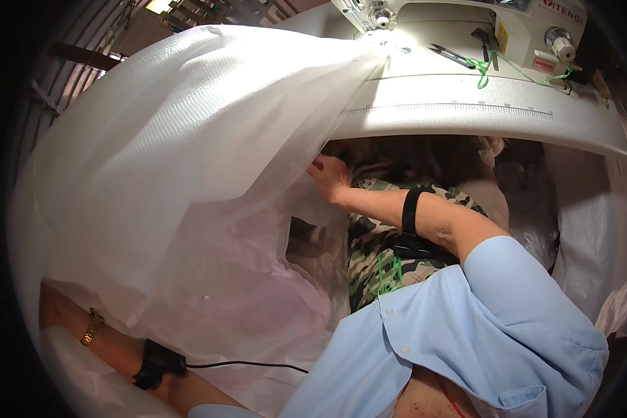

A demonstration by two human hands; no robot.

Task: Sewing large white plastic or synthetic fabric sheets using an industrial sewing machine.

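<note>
A large translucent white woven plastic sheet (167,132) spreads across the left side, from the sewing machine down over my lap. It gathers to a narrow point under the sewing head (382,21), where a bright light shines. My right hand (329,178) is below the table's front edge, with its fingers closed on the sheet's edge. At the far left my left forearm (122,348) reaches under the sheet. The left hand's fingers are hidden by the sheet, so its grip does not show.
On the white machine table (453,125) lie dark thread snips (453,56), a small dark tool (482,42) and green thread (482,73). A printed ruler runs along the front edge. More clear plastic (585,216) hangs at the right. A black cable (251,364) leaves my left wrist strap.
</note>
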